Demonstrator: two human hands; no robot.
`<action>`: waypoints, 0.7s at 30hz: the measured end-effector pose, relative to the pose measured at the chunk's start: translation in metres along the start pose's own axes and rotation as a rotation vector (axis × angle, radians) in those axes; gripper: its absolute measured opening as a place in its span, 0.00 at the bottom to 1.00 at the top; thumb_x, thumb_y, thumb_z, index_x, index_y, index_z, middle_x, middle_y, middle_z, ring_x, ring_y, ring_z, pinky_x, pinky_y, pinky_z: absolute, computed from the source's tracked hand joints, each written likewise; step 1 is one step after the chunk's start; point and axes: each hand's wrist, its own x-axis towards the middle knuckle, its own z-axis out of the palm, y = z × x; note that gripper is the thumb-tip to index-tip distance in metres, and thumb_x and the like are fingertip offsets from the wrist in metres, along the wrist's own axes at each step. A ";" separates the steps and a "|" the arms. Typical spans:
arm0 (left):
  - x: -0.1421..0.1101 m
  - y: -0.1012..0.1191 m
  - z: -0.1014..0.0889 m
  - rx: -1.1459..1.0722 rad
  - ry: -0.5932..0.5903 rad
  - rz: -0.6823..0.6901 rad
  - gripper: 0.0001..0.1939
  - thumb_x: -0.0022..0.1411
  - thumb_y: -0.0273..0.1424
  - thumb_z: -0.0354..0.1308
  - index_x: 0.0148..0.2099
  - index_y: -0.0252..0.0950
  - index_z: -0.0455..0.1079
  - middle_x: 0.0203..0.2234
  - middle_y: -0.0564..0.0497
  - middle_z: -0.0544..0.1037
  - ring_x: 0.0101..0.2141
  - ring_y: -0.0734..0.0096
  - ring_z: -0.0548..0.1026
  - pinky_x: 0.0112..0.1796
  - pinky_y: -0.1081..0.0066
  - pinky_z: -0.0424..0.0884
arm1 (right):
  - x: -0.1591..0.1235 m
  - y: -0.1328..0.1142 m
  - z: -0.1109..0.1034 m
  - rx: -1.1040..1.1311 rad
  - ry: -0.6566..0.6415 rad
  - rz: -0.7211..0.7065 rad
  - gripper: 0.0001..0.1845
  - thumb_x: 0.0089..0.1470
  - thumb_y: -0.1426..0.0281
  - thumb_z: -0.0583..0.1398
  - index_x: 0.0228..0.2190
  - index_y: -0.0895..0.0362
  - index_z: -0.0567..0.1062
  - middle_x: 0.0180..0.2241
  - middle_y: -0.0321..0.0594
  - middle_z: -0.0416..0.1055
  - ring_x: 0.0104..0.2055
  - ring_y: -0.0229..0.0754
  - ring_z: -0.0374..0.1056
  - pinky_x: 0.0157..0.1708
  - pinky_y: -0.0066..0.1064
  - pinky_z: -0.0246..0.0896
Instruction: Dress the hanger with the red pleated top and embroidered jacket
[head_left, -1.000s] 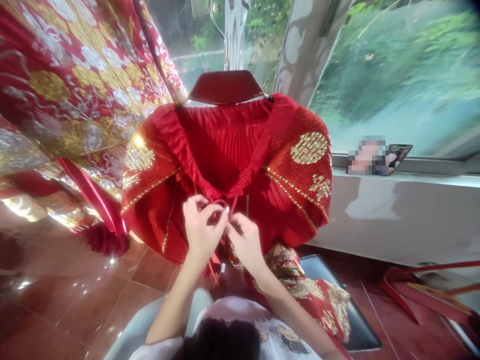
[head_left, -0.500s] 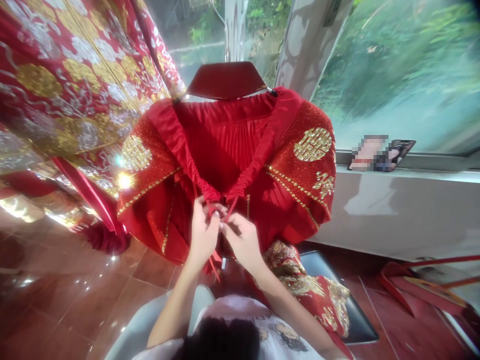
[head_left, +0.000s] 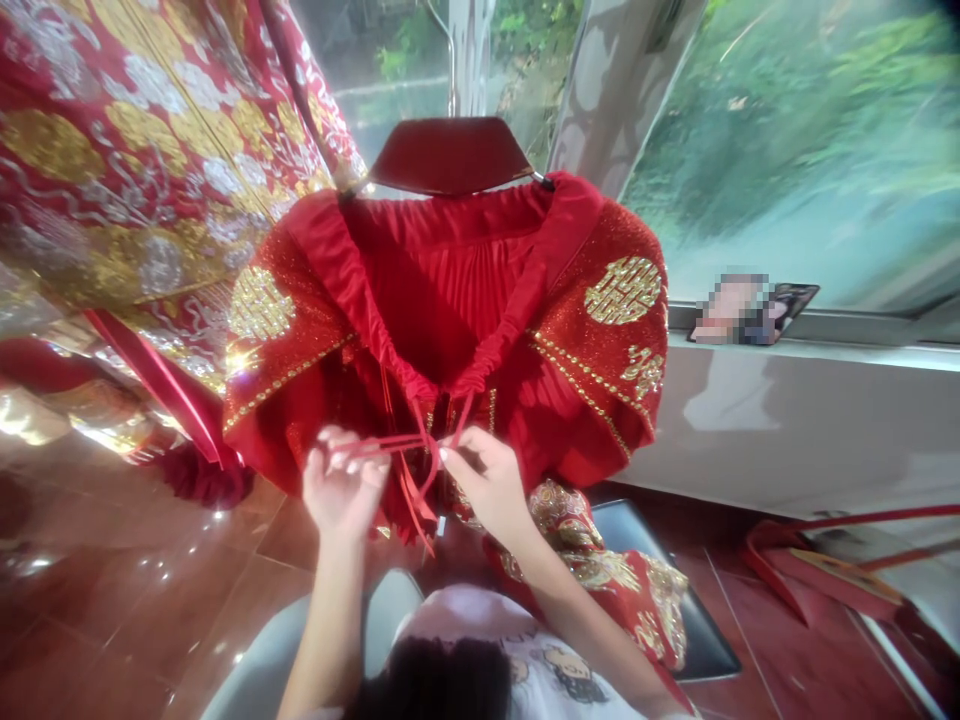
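Note:
A red skirt [head_left: 574,340] with a gathered waistband and gold round emblems hangs from a dark red hanger [head_left: 454,157] in front of me. Its thin red drawstring [head_left: 401,440] comes out at the middle of the waistband. My left hand [head_left: 346,485] is closed round one stretch of the string, drawn taut to the left. Finger and thumb of my right hand [head_left: 489,478] pinch the string close to a knot or loop below the waistband. Loose string ends dangle between the hands.
Another red garment with gold and silver embroidery [head_left: 150,150] hangs at the left. Folded gold-patterned red cloth [head_left: 600,570] lies on a black seat [head_left: 701,640]. Cards or a phone [head_left: 787,310] stand on the window sill [head_left: 862,350]. A red-framed object [head_left: 817,570] lies at right.
My left hand has moved left, away from the right hand, pulling the string out straight. The right hand has stayed by the knot. The skirt has shifted slightly left.

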 end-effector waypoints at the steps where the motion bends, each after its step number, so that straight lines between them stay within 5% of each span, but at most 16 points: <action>1: -0.002 0.008 -0.003 -0.004 -0.033 0.084 0.12 0.51 0.32 0.70 0.34 0.40 0.69 0.18 0.62 0.67 0.20 0.84 0.62 0.27 0.80 0.65 | 0.001 -0.002 -0.001 -0.006 -0.005 0.000 0.08 0.49 0.65 0.61 0.25 0.58 0.73 0.22 0.36 0.72 0.21 0.33 0.62 0.22 0.25 0.57; 3: -0.004 0.028 -0.011 0.112 -0.050 0.262 0.09 0.54 0.35 0.67 0.30 0.41 0.69 0.13 0.62 0.62 0.17 0.82 0.57 0.23 0.81 0.63 | 0.003 -0.006 -0.005 -0.034 -0.015 -0.010 0.08 0.49 0.66 0.61 0.24 0.58 0.72 0.21 0.36 0.71 0.20 0.32 0.59 0.21 0.24 0.54; 6: -0.004 0.054 -0.021 0.816 -0.004 0.428 0.22 0.63 0.47 0.51 0.22 0.42 0.69 0.11 0.57 0.57 0.16 0.75 0.55 0.19 0.75 0.63 | 0.006 -0.009 -0.009 -0.079 -0.040 -0.044 0.08 0.50 0.66 0.61 0.24 0.58 0.72 0.20 0.35 0.69 0.19 0.31 0.57 0.20 0.24 0.52; 9: -0.002 0.059 -0.020 1.571 0.092 0.462 0.20 0.59 0.47 0.56 0.24 0.39 0.76 0.26 0.50 0.74 0.29 0.66 0.72 0.32 0.69 0.74 | 0.008 -0.007 -0.009 -0.112 -0.060 -0.071 0.10 0.51 0.65 0.60 0.24 0.58 0.71 0.18 0.32 0.65 0.19 0.31 0.56 0.20 0.23 0.50; 11: -0.003 0.043 -0.011 1.802 0.053 0.509 0.12 0.58 0.40 0.61 0.33 0.38 0.80 0.40 0.46 0.78 0.41 0.61 0.74 0.45 0.65 0.72 | 0.009 -0.006 -0.006 -0.133 -0.069 -0.079 0.10 0.51 0.65 0.60 0.24 0.58 0.70 0.17 0.31 0.62 0.19 0.30 0.54 0.19 0.23 0.48; 14: -0.006 0.000 0.011 1.751 -0.242 0.425 0.15 0.67 0.37 0.51 0.47 0.39 0.77 0.47 0.45 0.77 0.48 0.62 0.74 0.51 0.62 0.70 | 0.010 -0.006 -0.002 -0.190 -0.084 -0.119 0.09 0.52 0.66 0.59 0.25 0.58 0.70 0.18 0.32 0.64 0.19 0.31 0.55 0.19 0.23 0.50; 16: -0.007 -0.027 0.025 1.557 -0.317 0.299 0.18 0.70 0.37 0.47 0.54 0.40 0.72 0.47 0.46 0.77 0.46 0.66 0.75 0.49 0.66 0.71 | 0.011 -0.008 -0.003 -0.256 -0.077 -0.184 0.08 0.53 0.67 0.58 0.25 0.58 0.71 0.20 0.34 0.68 0.20 0.31 0.58 0.20 0.23 0.54; 18: -0.006 -0.042 0.035 1.467 -0.303 0.205 0.17 0.71 0.38 0.47 0.53 0.39 0.72 0.41 0.47 0.79 0.39 0.70 0.76 0.42 0.70 0.73 | 0.014 -0.013 -0.009 -0.343 -0.071 -0.254 0.07 0.52 0.70 0.58 0.25 0.58 0.72 0.21 0.34 0.69 0.21 0.32 0.61 0.22 0.23 0.56; 21: 0.001 -0.036 0.046 1.583 -0.309 0.222 0.14 0.67 0.39 0.53 0.40 0.36 0.75 0.26 0.52 0.77 0.25 0.75 0.71 0.28 0.75 0.68 | 0.022 -0.027 -0.028 -0.458 -0.060 -0.360 0.05 0.52 0.70 0.59 0.28 0.58 0.73 0.20 0.34 0.69 0.21 0.32 0.62 0.21 0.23 0.57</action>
